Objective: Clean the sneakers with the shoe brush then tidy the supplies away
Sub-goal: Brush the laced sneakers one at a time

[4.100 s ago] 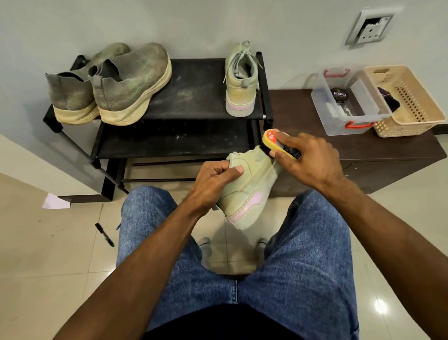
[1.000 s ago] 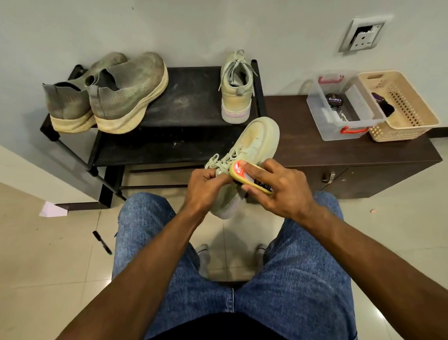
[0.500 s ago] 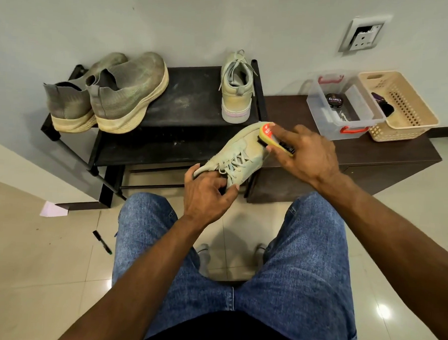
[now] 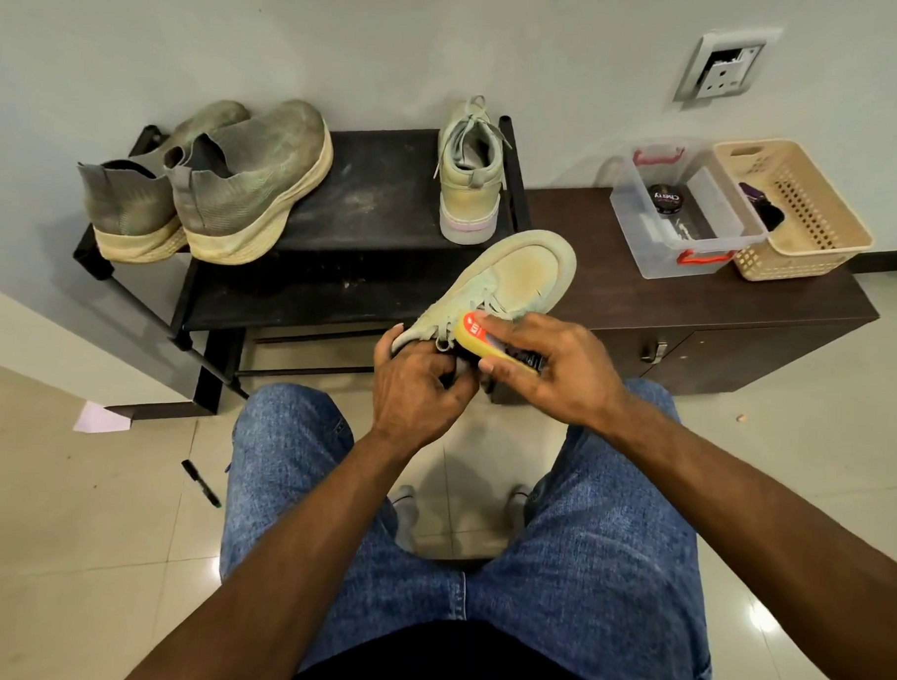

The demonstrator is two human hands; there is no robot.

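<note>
The right hand [image 4: 553,370] has its grip clenched round the shoe brush [image 4: 497,344], a yellow-backed block with a red label, thumb below and fingers over the top; the brush lies against the laced part of the held sneaker [image 4: 495,285]. The left hand [image 4: 413,384] grips the heel end of that sneaker, fingers curled into the collar, keeping it in the air above the person's knees. The sneaker's long axis runs from about 7 o'clock at the heel to about 1 o'clock at the toe, so the toe points up and away toward the worktop [image 4: 694,309], with the upper facing the camera. The brush lies across it, its long axis roughly 10 to 4 o'clock. Judged from this, brushing is in progress on one shoe. Its mate [image 4: 469,181] stands on the shoe rack [image 4: 370,192] at 12 o'clock, heel toward the camera; whether it has been brushed cannot be told. A grey pair [image 4: 211,185] sits on the rack at 10 o'clock and looks soiled. Tidying is not yet begun: the clear box [image 4: 683,216] holding a polish tin [image 4: 666,197] and the beige basket [image 4: 796,211] both stand on the worktop at 2 o'clock, and the brush is still out of them.
</note>
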